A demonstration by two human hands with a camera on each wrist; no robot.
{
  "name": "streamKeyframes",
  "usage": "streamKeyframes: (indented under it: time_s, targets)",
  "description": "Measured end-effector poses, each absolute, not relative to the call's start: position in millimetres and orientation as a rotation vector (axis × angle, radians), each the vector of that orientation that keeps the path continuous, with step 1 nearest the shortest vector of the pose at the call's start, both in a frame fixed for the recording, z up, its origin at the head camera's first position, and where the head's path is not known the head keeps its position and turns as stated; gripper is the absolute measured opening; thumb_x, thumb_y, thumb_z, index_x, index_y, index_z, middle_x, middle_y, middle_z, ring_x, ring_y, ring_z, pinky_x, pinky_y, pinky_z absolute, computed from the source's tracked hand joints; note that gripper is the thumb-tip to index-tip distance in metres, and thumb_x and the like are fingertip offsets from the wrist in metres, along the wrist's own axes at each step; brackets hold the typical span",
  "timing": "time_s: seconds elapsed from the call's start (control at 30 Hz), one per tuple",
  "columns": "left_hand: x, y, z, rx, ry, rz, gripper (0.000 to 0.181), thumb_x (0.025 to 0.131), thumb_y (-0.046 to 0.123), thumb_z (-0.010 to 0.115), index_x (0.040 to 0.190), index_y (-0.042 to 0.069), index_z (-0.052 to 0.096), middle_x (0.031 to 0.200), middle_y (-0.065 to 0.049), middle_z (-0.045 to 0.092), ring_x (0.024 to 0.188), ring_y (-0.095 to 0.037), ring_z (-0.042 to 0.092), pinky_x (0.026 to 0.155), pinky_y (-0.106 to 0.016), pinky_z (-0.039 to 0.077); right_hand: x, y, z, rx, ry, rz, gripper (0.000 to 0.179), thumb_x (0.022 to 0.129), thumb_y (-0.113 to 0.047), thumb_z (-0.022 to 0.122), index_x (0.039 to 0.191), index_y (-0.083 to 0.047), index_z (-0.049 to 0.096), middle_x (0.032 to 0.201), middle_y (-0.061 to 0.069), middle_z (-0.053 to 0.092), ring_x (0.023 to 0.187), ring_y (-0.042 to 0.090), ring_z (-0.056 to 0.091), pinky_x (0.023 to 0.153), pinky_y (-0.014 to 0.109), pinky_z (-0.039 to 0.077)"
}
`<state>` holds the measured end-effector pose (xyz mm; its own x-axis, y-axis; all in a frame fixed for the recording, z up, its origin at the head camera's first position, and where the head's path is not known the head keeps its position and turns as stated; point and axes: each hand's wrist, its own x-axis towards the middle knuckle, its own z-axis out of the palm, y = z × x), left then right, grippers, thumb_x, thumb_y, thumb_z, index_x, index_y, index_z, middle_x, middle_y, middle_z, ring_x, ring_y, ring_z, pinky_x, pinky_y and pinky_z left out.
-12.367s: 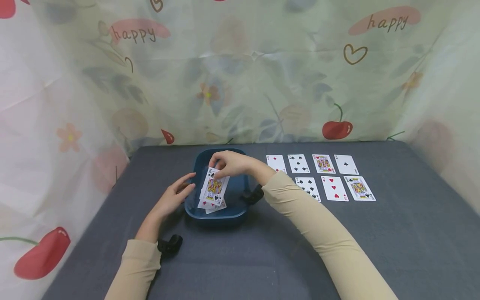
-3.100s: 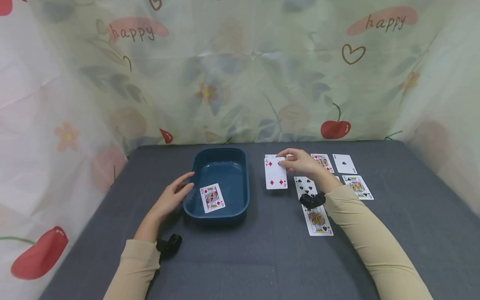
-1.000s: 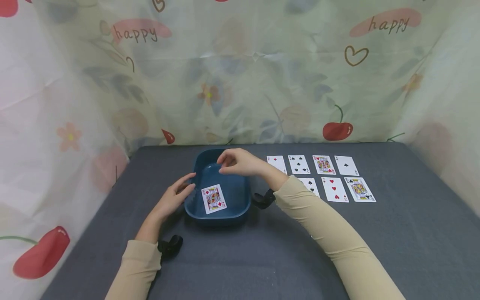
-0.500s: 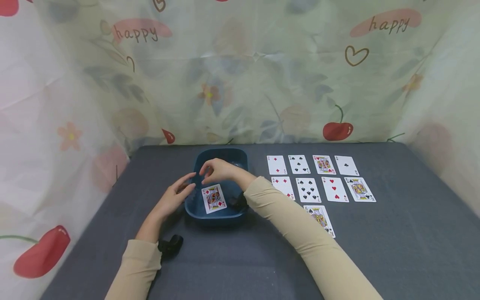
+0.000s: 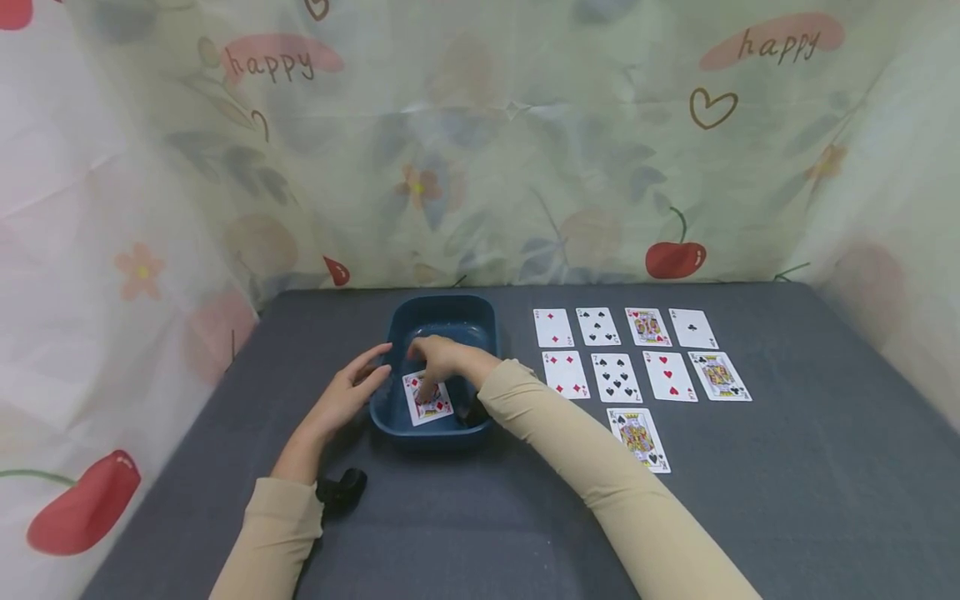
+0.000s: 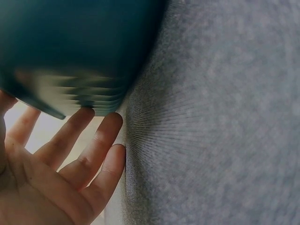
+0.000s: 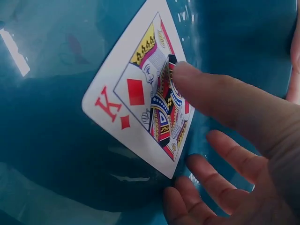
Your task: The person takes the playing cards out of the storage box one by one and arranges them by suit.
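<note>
In the head view a king of diamonds card [image 5: 414, 407] lies face up in the blue tray [image 5: 482, 310], partly covered by my right hand [image 5: 446, 358]. The right wrist view shows that hand's thumb [image 7: 192, 82] resting on the card's face, while the other fingers spread at its edge; they are not closed together on it. My left hand [image 5: 341, 400] stays beside the tray's left wall, fingers extended. In the left wrist view the fingertips [image 6: 112, 123] reach the tray's outer side and seem to touch it.
Right of the tray, face-up cards lie in rows: the back one has a king of hearts [image 5: 648, 327], the middle one a four of diamonds [image 5: 566, 375] and three of hearts [image 5: 670, 377]. In front lies a king of spades [image 5: 638, 440]. A patterned cloth [image 5: 510, 167] hangs behind.
The king of spades and the four of diamonds have gone from the tray to the table. My right hand has returned and lowered onto the king of diamonds; the left has stayed put.
</note>
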<state>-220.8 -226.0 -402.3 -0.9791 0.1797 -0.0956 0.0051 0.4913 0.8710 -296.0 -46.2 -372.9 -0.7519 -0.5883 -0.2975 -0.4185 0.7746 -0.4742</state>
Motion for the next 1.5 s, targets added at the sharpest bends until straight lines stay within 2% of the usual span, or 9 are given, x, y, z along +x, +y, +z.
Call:
streamKeyframes:
  time_s: [0.17,0.4,0.57,0.73,0.83,1.07,1.33,1.5]
  targets:
    - [-218.4,-223.8,-395.4,0.165,2.555,1.494,0.056,0.098,0.043,0.042,0.148,0.025,0.026,0.148,-0.022,0.033,0.132,-0.041,0.037,0.103,-0.06,0.036,-295.8,-45.9,-371.3,-0.778,2.548,-0.443,0.067,0.071,-0.018,0.08,0.13,-0.012,0.048,0.132,0.01,0.05,0.12,0.023,0.048,0.101,0.036,0.043]
    - [-221.1,-224.8,-399.5,0.155,2.557,1.503,0.055,0.097,0.045,0.042,0.147,0.029,0.026,0.149,-0.02,0.031,0.134,-0.04,0.036,0.104,-0.06,0.035,-296.2,-43.9,-371.3,-0.744,2.559,-0.431,0.064,0.071,-0.02,0.081,0.126,-0.01,0.05,0.12,0.008,0.055,0.105,0.019,0.052,0.093,0.031,0.046]
    - [-220.9,-224.1,-399.2,0.163,2.553,1.509,0.055,0.097,0.045,0.042,0.147,0.028,0.026,0.149,-0.02,0.031,0.133,-0.041,0.037,0.104,-0.059,0.035,-295.7,-42.9,-372.8,-0.68,2.568,-0.442,0.061,0.069,-0.02,0.083,0.12,-0.011,0.052,0.12,0.007,0.056,0.105,0.019,0.052,0.094,0.032,0.046]
    - [-221.1,-223.3,-400.2,0.162,2.551,1.504,0.056,0.097,0.046,0.042,0.147,0.029,0.026,0.15,-0.02,0.031,0.133,-0.041,0.036,0.104,-0.06,0.035,-295.0,-40.9,-370.0,-0.672,2.558,-0.507,0.056,0.069,-0.018,0.083,0.115,-0.011,0.052,0.114,0.008,0.057,0.097,0.018,0.052,0.085,0.029,0.047]
    - [-221.8,-223.0,-401.3,0.155,2.556,1.492,0.057,0.096,0.047,0.042,0.147,0.029,0.026,0.15,-0.02,0.031,0.134,-0.041,0.035,0.104,-0.06,0.035,-294.7,-38.5,-363.5,-0.724,2.55,-0.567,0.053,0.072,-0.015,0.08,0.117,-0.01,0.051,0.113,0.009,0.057,0.095,0.018,0.053,0.08,0.028,0.047]
    - [-222.2,-223.7,-400.9,0.155,2.567,1.482,0.056,0.097,0.046,0.042,0.147,0.026,0.027,0.148,-0.021,0.033,0.132,-0.041,0.037,0.102,-0.059,0.037,-290.7,-30.3,-339.5,-0.803,2.553,-0.726,0.042,0.082,-0.01,0.068,0.122,-0.009,0.052,0.119,0.011,0.056,0.097,0.02,0.057,0.078,0.027,0.05]
    - [-221.5,-224.4,-401.3,0.136,2.554,1.5,0.057,0.096,0.047,0.043,0.147,0.026,0.027,0.148,-0.021,0.033,0.131,-0.041,0.039,0.103,-0.059,0.036,-286.1,-8.2,-324.5,-0.85,2.534,-0.875,0.035,0.087,-0.009,0.062,0.121,-0.008,0.053,0.104,0.012,0.063,0.084,0.017,0.063,0.067,0.022,0.051]
    - [-221.7,-223.5,-402.4,0.111,2.572,1.488,0.058,0.095,0.05,0.043,0.146,0.028,0.028,0.147,-0.02,0.035,0.13,-0.039,0.04,0.104,-0.058,0.036,-284.5,10.9,-317.9,-0.878,2.536,-0.955,0.034,0.088,-0.009,0.06,0.122,-0.008,0.053,0.101,0.012,0.066,0.082,0.017,0.063,0.069,0.022,0.05]
